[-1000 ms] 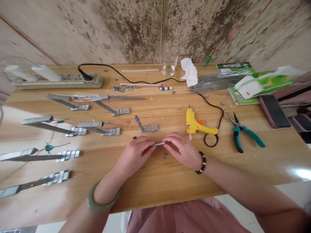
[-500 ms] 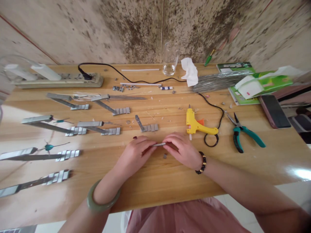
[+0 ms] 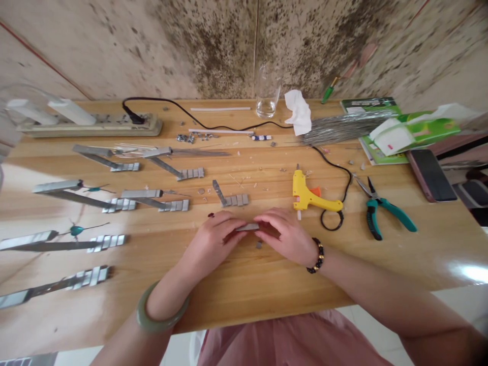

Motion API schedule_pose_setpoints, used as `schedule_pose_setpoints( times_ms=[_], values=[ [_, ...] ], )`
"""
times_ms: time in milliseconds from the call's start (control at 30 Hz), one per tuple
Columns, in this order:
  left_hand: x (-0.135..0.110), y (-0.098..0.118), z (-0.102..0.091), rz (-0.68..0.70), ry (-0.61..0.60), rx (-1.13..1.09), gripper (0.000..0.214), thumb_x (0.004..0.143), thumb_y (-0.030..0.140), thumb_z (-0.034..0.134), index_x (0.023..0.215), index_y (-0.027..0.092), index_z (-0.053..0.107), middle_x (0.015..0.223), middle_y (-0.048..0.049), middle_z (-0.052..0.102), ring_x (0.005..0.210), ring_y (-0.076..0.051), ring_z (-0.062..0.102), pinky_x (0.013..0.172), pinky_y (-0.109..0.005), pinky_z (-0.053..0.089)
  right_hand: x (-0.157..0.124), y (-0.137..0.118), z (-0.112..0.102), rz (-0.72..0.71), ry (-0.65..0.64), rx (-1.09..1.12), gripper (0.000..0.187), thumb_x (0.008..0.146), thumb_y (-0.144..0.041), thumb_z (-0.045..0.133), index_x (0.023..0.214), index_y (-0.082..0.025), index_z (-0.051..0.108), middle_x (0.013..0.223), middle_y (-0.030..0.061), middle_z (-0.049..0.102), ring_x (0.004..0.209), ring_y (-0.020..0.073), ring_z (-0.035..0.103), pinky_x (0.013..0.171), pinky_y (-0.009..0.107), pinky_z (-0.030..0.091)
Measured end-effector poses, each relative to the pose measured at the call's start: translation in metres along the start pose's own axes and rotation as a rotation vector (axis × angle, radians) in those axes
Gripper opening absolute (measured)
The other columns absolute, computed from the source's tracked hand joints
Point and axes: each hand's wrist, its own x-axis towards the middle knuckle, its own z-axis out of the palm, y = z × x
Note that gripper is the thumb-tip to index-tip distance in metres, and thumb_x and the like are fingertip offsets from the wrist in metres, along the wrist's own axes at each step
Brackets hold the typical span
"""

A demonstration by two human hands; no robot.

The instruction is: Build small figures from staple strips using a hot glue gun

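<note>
A small grey strip (image 3: 247, 227) sits between my two hands, level and just above or on the tabletop; I can't tell which. My left hand (image 3: 213, 238) pinches one end between thumb and fingers, and my right hand (image 3: 285, 236) closes on the other, probably so that the piece can't twist or slip. Both palms face down and inward, fingers bent, with my forearms slanting in from either side, which seems to give an even, steady hold.

Just below my right fingertips lies a small grey square (image 3: 259, 245). Just beyond my hands stands a grey piece with a row of squares (image 3: 235, 201), perhaps set there to be within easy view. Beyond my right hand, the yellow glue gun (image 3: 305, 193) lies with its handle toward the right, likely for a quick reach; farther right, the teal-handled pliers (image 3: 381, 206) rest slightly open. Well to the left of my left hand, similar grey pieces (image 3: 109, 246) are spread apart, apparently so none touch.
</note>
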Motion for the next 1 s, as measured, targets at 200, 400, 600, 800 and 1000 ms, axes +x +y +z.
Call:
schedule_pose_setpoints(
  times_ms=[200,400,600,800,1000],
  values=[
    [0.0010,0.0038,-0.0004,0.018,-0.027,-0.046,0.014,0.086,0.017,0.059,0.098,0.020,0.064,0.089,-0.0039,0.068,0.081,-0.015,0.061,0.073,-0.028,0.050,0.0004,0.0004,0.0005,-0.047,-0.017,-0.030,0.019,0.087,-0.028,0.060,0.103,-0.018,0.059,0.097,0.0069,0.067,0.091,0.0203,0.059,0.082,0.037,0.046],
    [-0.0004,0.0032,0.0001,0.018,-0.037,-0.052,0.015,0.084,0.016,0.060,0.098,0.019,0.064,0.090,-0.0039,0.067,0.082,-0.015,0.061,0.073,-0.028,0.050,0.0021,-0.0019,-0.0020,-0.020,-0.049,-0.009,0.012,0.087,-0.025,0.059,0.097,-0.018,0.059,0.095,0.0053,0.066,0.089,0.0194,0.059,0.081,0.036,0.045],
    [0.0002,0.0023,0.0005,0.017,-0.024,-0.032,0.014,0.085,0.017,0.060,0.099,0.018,0.063,0.090,-0.0051,0.067,0.082,-0.016,0.061,0.073,-0.030,0.050,0.0011,-0.0010,-0.0007,0.000,-0.035,0.018,0.012,0.086,-0.023,0.060,0.097,-0.020,0.058,0.096,0.0044,0.066,0.091,0.0192,0.059,0.083,0.036,0.045],
    [0.0000,0.0022,-0.0001,0.029,-0.021,-0.035,0.013,0.086,0.017,0.059,0.098,0.020,0.063,0.090,-0.0046,0.068,0.083,-0.016,0.062,0.073,-0.030,0.051,0.0004,-0.0007,0.0003,0.006,-0.022,0.001,0.017,0.086,-0.022,0.061,0.101,-0.019,0.057,0.097,0.0051,0.066,0.092,0.0191,0.059,0.083,0.035,0.045],
    [-0.0002,0.0024,0.0006,0.028,-0.020,-0.036,0.012,0.087,0.018,0.056,0.096,0.020,0.064,0.088,-0.0045,0.068,0.082,-0.015,0.062,0.073,-0.029,0.051,0.0007,-0.0001,0.0005,-0.013,-0.033,0.001,0.010,0.087,-0.026,0.060,0.095,-0.019,0.058,0.092,0.0045,0.067,0.087,0.0188,0.060,0.080,0.036,0.044]
  ],
)
